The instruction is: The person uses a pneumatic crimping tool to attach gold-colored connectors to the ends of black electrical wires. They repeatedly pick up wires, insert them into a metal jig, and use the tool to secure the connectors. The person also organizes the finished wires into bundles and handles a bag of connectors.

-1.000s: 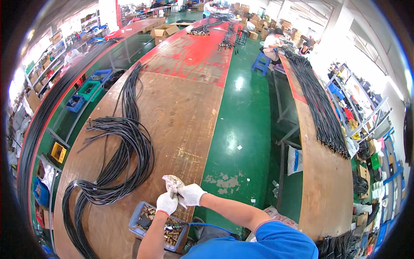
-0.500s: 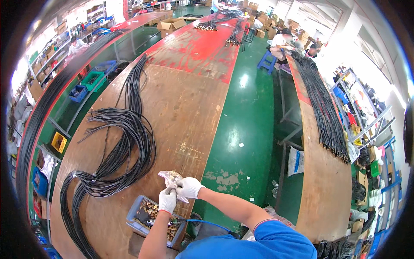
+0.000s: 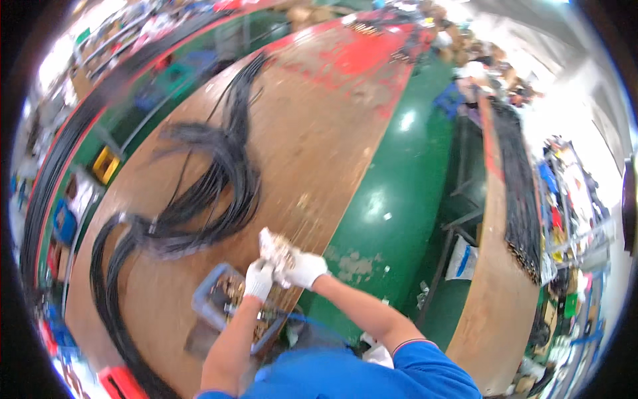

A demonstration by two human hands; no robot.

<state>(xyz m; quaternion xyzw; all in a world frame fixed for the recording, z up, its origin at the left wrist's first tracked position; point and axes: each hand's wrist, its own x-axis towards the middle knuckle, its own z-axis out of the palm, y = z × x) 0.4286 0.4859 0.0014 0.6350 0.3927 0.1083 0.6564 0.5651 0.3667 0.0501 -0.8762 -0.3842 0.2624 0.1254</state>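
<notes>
Both my hands, in white gloves, hold a clear plastic bag of small parts above the table's right edge. My left hand (image 3: 259, 279) pinches the near left side of the bag (image 3: 275, 249). On its right side, my right hand (image 3: 306, 269) is closed round it, fingertips partly hidden by the plastic. Just below, a blue-grey plastic bin (image 3: 201, 300) holds many small brass-coloured pieces (image 3: 229, 287). A thin blue hose (image 3: 302, 318) runs beside the bin; what it joins is blurred and partly behind my left forearm.
Long black cables (image 3: 249, 183) lie looped across the wooden table (image 3: 312, 159). A green floor aisle (image 3: 379, 193) separates it from a right-hand table (image 3: 482, 312) bearing more cables (image 3: 518, 199). A red object (image 3: 121, 383) shows at lower left, a yellow bin (image 3: 105, 165) at left.
The view has swung and blurred, shifting the scene. The bag now stands more upright between my hands, its contents showing more. A red object has come into view at lower left.
</notes>
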